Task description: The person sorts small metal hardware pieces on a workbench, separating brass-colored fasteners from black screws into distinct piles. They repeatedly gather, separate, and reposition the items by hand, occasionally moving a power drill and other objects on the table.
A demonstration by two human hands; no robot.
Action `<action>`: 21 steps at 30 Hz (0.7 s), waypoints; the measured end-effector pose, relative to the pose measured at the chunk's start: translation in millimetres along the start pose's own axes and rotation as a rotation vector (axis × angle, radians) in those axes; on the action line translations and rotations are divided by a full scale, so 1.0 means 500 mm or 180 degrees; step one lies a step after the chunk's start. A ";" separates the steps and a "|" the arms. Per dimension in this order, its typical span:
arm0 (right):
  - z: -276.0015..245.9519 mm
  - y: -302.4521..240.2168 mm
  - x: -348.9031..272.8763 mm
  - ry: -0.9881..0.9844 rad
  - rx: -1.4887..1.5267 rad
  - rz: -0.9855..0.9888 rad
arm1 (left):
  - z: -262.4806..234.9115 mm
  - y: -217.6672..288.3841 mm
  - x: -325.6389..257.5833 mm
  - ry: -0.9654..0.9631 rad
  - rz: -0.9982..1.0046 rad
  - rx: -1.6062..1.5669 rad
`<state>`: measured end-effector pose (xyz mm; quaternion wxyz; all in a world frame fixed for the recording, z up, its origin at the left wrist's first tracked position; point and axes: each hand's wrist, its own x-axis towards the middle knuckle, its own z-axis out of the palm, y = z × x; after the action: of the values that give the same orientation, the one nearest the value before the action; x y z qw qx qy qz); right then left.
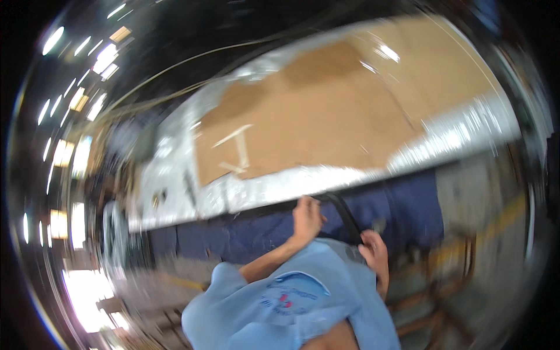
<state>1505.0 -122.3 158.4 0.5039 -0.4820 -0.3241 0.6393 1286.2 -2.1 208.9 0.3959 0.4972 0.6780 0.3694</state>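
Observation:
A dark, flexible strip bends between my two hands in front of the table's near edge. My left hand is closed at the table edge, with its fingertips on the strip's far end. My right hand is lower and closer to my body, and its fingers are closed around the near end. Motion blur softens the fingers of both hands. Beyond them lies a long table topped with brown cardboard and shiny clear film or tape along its borders.
Dark blue cloth hangs below the table's near edge. Small dark and brassy bits lie on the table's left end. Thin cords run past the far side. A brown wooden frame stands at the lower right, near a yellow floor line.

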 end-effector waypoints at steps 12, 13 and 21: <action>-0.245 -0.196 0.269 -0.1287 -0.1400 0.0227 | -0.281 0.156 -0.079 0.2700 0.0201 -0.1853; -0.217 -0.224 0.304 -0.1297 -0.1341 0.0085 | -0.324 0.185 -0.102 0.2975 0.0200 -0.1892; 0.267 -0.532 0.419 -0.2025 -0.1588 -0.1495 | -0.622 0.250 -0.256 0.4874 0.1564 -0.2375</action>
<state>1461.4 162.6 380.4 0.3792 -0.2820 -0.7067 0.5266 1077.6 -130.1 471.1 -0.1207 0.0836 0.4663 0.8724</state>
